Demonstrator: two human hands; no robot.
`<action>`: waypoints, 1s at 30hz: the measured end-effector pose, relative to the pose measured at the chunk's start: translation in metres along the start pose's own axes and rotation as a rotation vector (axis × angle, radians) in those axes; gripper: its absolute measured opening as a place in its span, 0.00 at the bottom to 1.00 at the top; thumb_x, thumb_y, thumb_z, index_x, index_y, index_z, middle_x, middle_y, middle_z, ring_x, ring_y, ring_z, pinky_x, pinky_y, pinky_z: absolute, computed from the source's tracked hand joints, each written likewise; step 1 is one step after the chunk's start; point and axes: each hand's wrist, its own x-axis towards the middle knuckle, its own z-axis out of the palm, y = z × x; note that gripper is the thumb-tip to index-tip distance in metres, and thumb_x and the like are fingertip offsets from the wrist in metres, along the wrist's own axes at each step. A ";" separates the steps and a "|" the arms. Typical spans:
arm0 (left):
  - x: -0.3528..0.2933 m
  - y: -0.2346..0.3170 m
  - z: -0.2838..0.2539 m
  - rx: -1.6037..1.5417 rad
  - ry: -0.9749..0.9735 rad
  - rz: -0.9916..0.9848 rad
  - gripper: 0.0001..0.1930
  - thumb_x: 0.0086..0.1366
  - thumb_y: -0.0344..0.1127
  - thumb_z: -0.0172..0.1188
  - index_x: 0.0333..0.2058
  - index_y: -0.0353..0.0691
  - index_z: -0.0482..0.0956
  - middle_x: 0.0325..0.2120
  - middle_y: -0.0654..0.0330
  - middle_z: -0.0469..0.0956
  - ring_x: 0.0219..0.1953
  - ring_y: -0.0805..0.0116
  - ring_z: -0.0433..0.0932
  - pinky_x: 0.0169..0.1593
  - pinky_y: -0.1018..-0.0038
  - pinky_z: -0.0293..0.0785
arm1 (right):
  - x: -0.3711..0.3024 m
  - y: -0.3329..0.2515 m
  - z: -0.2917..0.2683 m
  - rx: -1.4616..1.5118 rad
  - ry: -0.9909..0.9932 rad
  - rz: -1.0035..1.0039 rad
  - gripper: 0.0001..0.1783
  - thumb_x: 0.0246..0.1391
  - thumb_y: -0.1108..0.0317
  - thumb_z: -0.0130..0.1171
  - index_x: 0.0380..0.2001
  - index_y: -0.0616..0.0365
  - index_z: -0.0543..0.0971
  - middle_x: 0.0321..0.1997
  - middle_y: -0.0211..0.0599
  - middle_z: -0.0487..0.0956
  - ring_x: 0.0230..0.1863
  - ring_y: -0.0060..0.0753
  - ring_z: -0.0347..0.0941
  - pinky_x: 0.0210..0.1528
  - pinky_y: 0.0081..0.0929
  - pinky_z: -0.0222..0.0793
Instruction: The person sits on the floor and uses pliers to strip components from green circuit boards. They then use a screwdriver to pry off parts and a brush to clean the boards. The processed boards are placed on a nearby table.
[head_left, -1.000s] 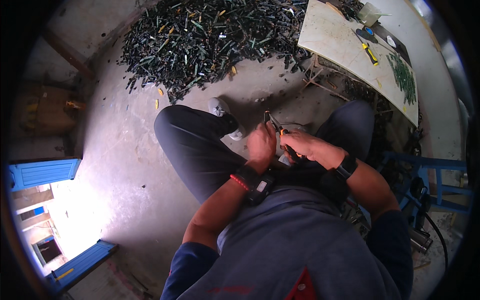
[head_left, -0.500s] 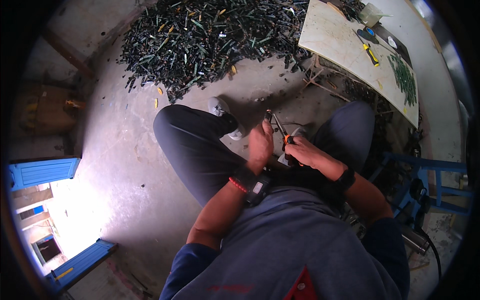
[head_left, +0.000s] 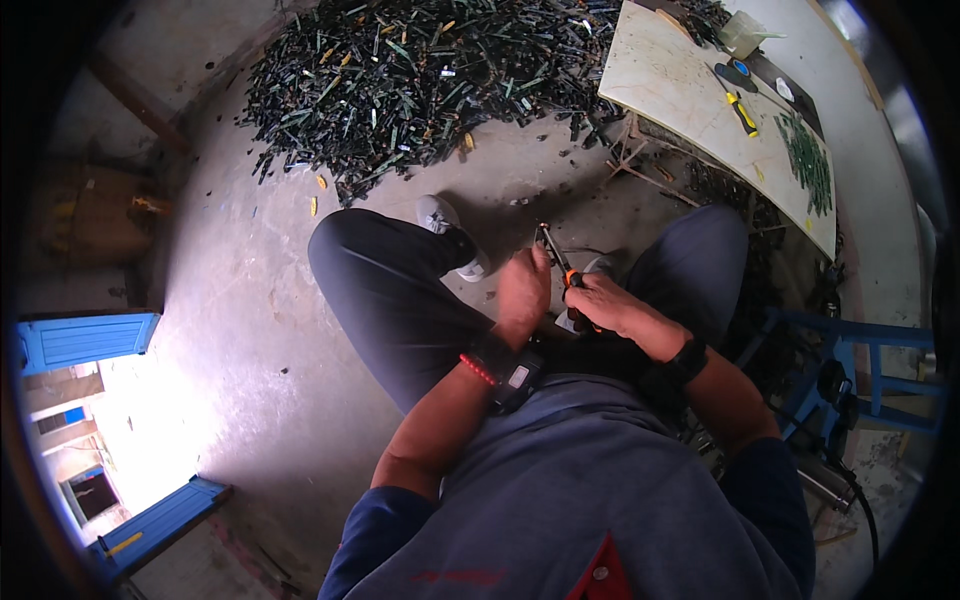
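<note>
Concrete floor (head_left: 270, 360) carries a heaped pile (head_left: 430, 90) of dark strips, some green or yellow, ahead of your shoes. Clear tub (head_left: 741, 36) stands at the far end of the pale board (head_left: 665, 85), a light stick across its rim; contents too blurred to tell. Also on the board: yellow screwdriver (head_left: 742, 115), green strips (head_left: 806, 165). Blue stool (head_left: 880, 365) at right.

Your right hand (head_left: 608, 302) grips the orange-handled pliers (head_left: 571, 276), covering most of the handles. Your left hand (head_left: 523, 288) has fingers closed on a dark piece (head_left: 540, 241), mostly hidden, at the pliers' tip between your knees.
</note>
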 end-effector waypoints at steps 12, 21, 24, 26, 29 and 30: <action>-0.002 0.002 -0.001 0.000 0.007 0.011 0.24 0.67 0.47 0.43 0.26 0.29 0.74 0.22 0.38 0.74 0.30 0.37 0.74 0.33 0.51 0.67 | -0.005 -0.001 0.001 0.141 -0.031 -0.031 0.14 0.49 0.62 0.47 0.21 0.63 0.70 0.17 0.33 0.69 0.17 0.24 0.63 0.17 0.27 0.55; 0.000 -0.003 0.002 0.088 0.007 0.027 0.22 0.66 0.47 0.45 0.26 0.32 0.75 0.24 0.39 0.75 0.31 0.38 0.74 0.35 0.51 0.69 | 0.000 0.005 0.004 0.414 -0.057 0.188 0.13 0.48 0.62 0.49 0.21 0.61 0.73 0.20 0.35 0.74 0.20 0.28 0.69 0.21 0.28 0.61; 0.000 -0.003 0.004 0.132 0.015 0.018 0.21 0.66 0.47 0.46 0.25 0.33 0.75 0.24 0.40 0.76 0.31 0.40 0.75 0.35 0.51 0.70 | 0.000 0.000 -0.002 0.528 -0.142 0.260 0.13 0.49 0.60 0.49 0.24 0.60 0.75 0.23 0.36 0.77 0.22 0.31 0.73 0.22 0.29 0.62; -0.001 -0.003 0.003 0.147 0.024 0.028 0.21 0.66 0.46 0.46 0.25 0.33 0.75 0.24 0.40 0.75 0.31 0.39 0.75 0.35 0.51 0.70 | -0.003 -0.007 -0.008 0.546 -0.182 0.287 0.14 0.50 0.59 0.49 0.26 0.59 0.76 0.26 0.36 0.79 0.24 0.33 0.75 0.22 0.28 0.62; -0.003 0.000 0.002 0.164 0.039 0.062 0.20 0.66 0.44 0.46 0.25 0.32 0.75 0.23 0.39 0.75 0.30 0.38 0.74 0.35 0.51 0.69 | -0.003 -0.014 -0.015 0.516 -0.203 0.396 0.14 0.51 0.58 0.48 0.30 0.58 0.75 0.26 0.33 0.79 0.25 0.32 0.76 0.22 0.24 0.61; -0.003 0.000 0.002 0.175 0.044 0.074 0.20 0.65 0.44 0.46 0.25 0.32 0.75 0.23 0.39 0.75 0.30 0.39 0.75 0.35 0.51 0.69 | -0.002 -0.013 -0.017 0.498 -0.208 0.395 0.15 0.50 0.57 0.48 0.31 0.58 0.75 0.27 0.34 0.79 0.25 0.30 0.76 0.20 0.22 0.61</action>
